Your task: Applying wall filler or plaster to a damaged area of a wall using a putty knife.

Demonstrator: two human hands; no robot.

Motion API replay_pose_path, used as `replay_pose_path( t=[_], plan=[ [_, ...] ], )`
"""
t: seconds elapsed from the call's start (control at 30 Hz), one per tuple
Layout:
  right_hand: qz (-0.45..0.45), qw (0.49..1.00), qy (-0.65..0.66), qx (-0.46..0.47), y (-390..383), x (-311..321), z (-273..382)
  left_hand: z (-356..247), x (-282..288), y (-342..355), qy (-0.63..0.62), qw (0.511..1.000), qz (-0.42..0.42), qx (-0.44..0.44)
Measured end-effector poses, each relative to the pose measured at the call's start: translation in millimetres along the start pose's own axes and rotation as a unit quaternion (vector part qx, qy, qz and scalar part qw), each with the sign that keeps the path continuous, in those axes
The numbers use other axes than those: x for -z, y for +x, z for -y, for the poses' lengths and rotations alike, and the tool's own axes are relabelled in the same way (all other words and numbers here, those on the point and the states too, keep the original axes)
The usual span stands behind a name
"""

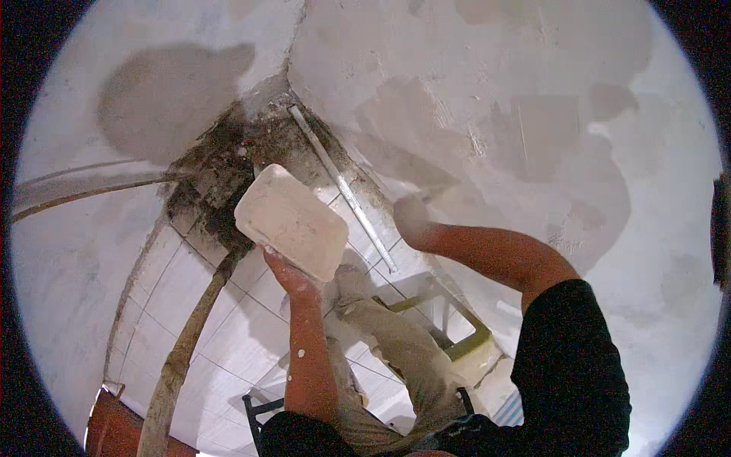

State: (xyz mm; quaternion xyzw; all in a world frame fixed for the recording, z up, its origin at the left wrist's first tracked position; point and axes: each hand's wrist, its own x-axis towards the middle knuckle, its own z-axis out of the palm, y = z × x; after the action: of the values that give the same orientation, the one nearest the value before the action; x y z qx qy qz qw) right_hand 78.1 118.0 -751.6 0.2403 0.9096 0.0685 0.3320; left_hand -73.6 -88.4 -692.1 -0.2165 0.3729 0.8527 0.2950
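My left hand [293, 274] grips a pale, rounded-rectangular board or tray [292, 219] by its lower left edge, its face dusty with light material. My right hand [413, 222] is raised beside the patched right wall [548, 152], to the right of the tray. It is blurred, so its fingers and whatever they might hold cannot be made out. Below the tray are my legs in dusty trousers [392, 343]. A long pale metal strip [343, 190] lies behind the tray, running from the dirty corner across the tiles.
A long dirt-coated pole [183, 350] stands left of my left arm. A yellow-green stool [472, 343] is at the right wall's foot, and black metal framing [259, 407] is at bottom. Dark grime [213, 190] covers the tiled corner. A reddish object [114, 423] sits bottom left.
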Motion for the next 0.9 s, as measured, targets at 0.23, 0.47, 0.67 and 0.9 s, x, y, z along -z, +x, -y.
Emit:
replay_pose_path(
  t=[0.23,0.47,0.67,0.9],
  plan=[
    [-0.229,0.959,-0.078,0.149,71,187,32,0,11,0,-0.052,0.998,0.005,0.042],
    [-0.117,0.987,0.027,0.102,53,170,25,2,-18,-9,-0.049,0.996,0.030,0.063],
    [-0.069,0.979,0.185,-0.057,-23,58,-10,2,-18,-4,-0.035,0.997,0.020,0.060],
    [0.038,0.988,-0.133,0.070,-31,169,23,-16,7,3,-0.044,0.999,-0.009,0.030]
  ],
)
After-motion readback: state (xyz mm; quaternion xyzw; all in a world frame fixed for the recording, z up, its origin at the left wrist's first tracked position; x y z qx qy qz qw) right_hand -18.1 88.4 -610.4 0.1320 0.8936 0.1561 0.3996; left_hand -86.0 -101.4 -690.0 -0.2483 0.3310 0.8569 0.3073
